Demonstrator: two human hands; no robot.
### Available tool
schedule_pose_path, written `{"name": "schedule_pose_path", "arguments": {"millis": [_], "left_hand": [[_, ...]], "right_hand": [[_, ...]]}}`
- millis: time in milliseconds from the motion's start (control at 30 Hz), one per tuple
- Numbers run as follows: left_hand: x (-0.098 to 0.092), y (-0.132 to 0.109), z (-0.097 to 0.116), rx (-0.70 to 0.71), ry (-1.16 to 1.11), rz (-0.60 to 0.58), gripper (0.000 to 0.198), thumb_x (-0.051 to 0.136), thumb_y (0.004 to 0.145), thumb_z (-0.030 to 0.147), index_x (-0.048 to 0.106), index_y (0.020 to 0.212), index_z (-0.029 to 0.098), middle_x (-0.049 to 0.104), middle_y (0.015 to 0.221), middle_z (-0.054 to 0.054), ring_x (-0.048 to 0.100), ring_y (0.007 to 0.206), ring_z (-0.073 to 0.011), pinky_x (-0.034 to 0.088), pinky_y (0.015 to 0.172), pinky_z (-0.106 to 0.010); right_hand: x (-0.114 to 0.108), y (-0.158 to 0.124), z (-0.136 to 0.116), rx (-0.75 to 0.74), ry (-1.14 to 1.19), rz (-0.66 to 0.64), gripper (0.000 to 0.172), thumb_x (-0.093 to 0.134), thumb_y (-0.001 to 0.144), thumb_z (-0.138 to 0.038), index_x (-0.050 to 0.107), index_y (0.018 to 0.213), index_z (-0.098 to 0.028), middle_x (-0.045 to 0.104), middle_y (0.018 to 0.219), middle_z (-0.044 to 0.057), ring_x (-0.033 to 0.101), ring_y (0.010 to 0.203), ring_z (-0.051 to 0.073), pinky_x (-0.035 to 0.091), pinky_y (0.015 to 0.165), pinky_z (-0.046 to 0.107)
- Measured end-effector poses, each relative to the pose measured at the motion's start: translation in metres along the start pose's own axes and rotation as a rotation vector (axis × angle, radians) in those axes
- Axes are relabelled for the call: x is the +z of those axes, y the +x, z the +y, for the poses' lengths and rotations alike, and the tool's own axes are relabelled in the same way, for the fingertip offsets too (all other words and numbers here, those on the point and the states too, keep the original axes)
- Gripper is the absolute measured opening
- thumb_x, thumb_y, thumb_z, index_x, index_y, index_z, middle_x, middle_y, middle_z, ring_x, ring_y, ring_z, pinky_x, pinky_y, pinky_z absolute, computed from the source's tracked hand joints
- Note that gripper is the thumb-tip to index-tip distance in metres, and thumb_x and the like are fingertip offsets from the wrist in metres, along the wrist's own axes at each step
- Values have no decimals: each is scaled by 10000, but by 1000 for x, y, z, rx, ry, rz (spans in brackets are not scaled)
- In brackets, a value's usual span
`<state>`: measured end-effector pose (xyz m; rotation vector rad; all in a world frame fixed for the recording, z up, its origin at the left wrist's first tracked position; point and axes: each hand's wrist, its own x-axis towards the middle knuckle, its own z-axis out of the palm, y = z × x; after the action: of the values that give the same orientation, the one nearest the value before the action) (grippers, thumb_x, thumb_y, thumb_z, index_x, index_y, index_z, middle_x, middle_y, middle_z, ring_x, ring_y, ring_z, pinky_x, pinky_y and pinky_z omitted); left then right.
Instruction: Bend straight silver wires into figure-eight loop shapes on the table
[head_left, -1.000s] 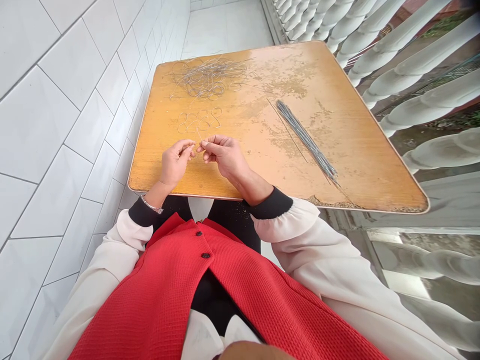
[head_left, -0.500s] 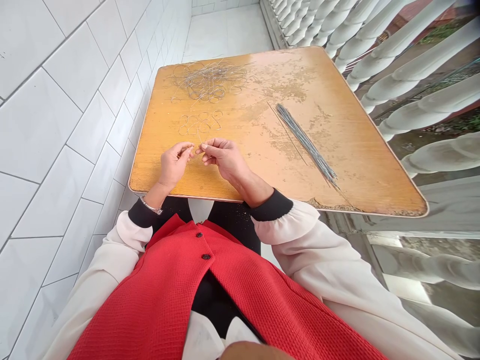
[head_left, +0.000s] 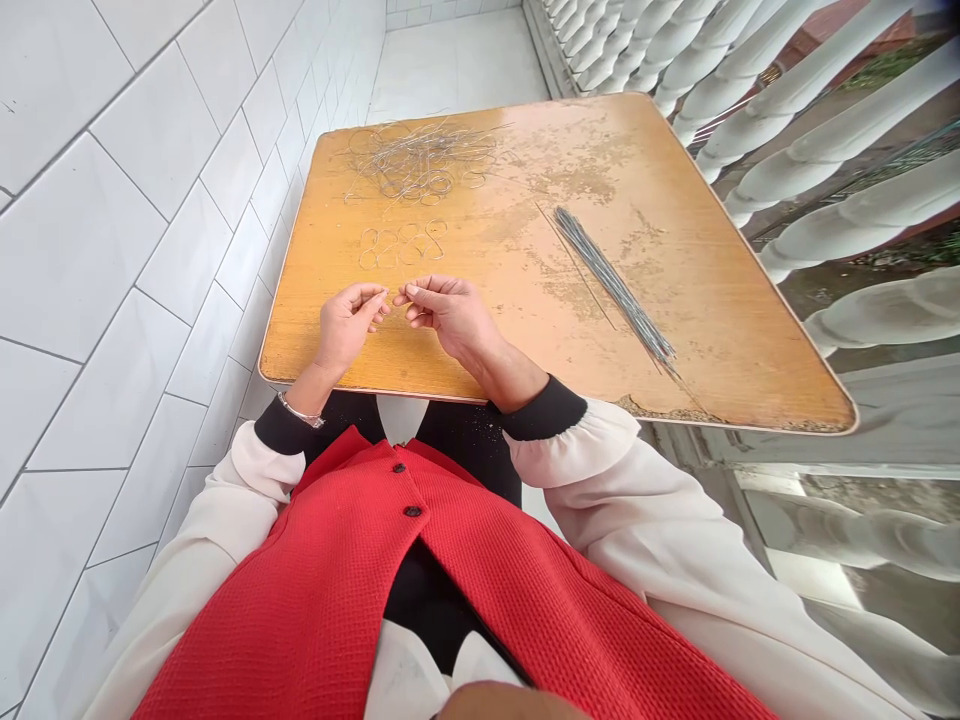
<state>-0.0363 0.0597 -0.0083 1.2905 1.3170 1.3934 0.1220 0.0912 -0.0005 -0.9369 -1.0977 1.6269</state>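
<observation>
Ahead of your left hand (head_left: 346,325) and right hand (head_left: 450,317), both pinching something fine (head_left: 388,297), wire loops (head_left: 401,245) lie formed; straight wires (head_left: 615,285) remain rightward.

Whatever lies between the fingertips (head_left: 384,300) of the left hand (head_left: 346,325) and the right hand (head_left: 448,318) is nearly hidden by them and too thin to make out. The strands in the tangled wire heap (head_left: 418,162) cross too finely to follow or count, and the straight wire bundle (head_left: 615,287) lies too tightly to count. Specks on the dark clothing (head_left: 457,440) are too small to identify. The bottom edge cuts off a rounded brownish shape (head_left: 510,702), so what it is cannot be told.
</observation>
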Motion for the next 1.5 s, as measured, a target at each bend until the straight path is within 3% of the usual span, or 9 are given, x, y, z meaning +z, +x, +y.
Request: {"name": "schedule_pose_path", "arguments": {"millis": [400, 600, 800, 1033, 1200, 1367, 1500], "left_hand": [[-2, 0, -3, 68, 66, -37, 115, 646, 910, 164, 751, 894, 208, 668, 703, 40, 546, 591, -53, 442, 572, -189], [-1, 2, -4, -7, 99, 11, 88, 651, 900, 175, 737, 882, 184, 652, 670, 33, 534, 576, -64, 424, 546, -194], [0, 2, -2, 105, 274, -84, 217, 612, 897, 123, 805, 934, 215, 719, 804, -5, 623, 729, -109, 502, 696, -225], [-2, -1, -2, 163, 267, -72, 242, 585, 936, 172, 809, 1019, 216, 697, 813, -16, 612, 720, -103, 514, 627, -200], [-3, 0, -2, 183, 224, -93, 266, 564, 943, 143, 808, 1021, 214, 704, 820, -8, 607, 695, -85, 520, 636, -197], [-1, 1, 4, 57, 115, -114, 229, 586, 924, 103, 787, 985, 197, 701, 782, 11, 602, 668, -67, 495, 622, -194], [0, 1, 13, -80, -14, -102, 140, 634, 918, 106, 758, 911, 170, 671, 690, 31, 551, 583, -50, 463, 598, -199]], "right_hand": [[1, -1, 0, -28, -45, -11, 219, 862, 756, -236, 670, 674, -167, 712, 680, 4, 514, 470, 52, 450, 447, 173], [4, 0, 3, -65, -78, 23, 190, 839, 771, -206, 675, 681, -174, 720, 685, -1, 562, 498, 60, 475, 462, 164], [4, 1, 4, -126, -181, 5, 235, 830, 813, -211, 664, 654, -160, 686, 632, -7, 503, 438, 47, 436, 432, 176], [2, 0, 2, -65, -96, -49, 302, 914, 739, -344, 688, 662, -160, 730, 708, 28, 517, 467, 51, 476, 453, 191], [-1, 2, 3, -28, -8, -23, 329, 958, 654, -336, 675, 685, -169, 723, 691, 6, 520, 480, 47, 462, 445, 169], [-2, 3, 2, -46, 16, -2, 262, 922, 662, -221, 714, 816, -182, 699, 639, -31, 512, 452, 49, 446, 449, 170], [-2, 3, 3, -76, -6, -13, 170, 887, 697, -198, 742, 782, -172, 697, 659, -22, 517, 488, 47, 462, 483, 173]]}}
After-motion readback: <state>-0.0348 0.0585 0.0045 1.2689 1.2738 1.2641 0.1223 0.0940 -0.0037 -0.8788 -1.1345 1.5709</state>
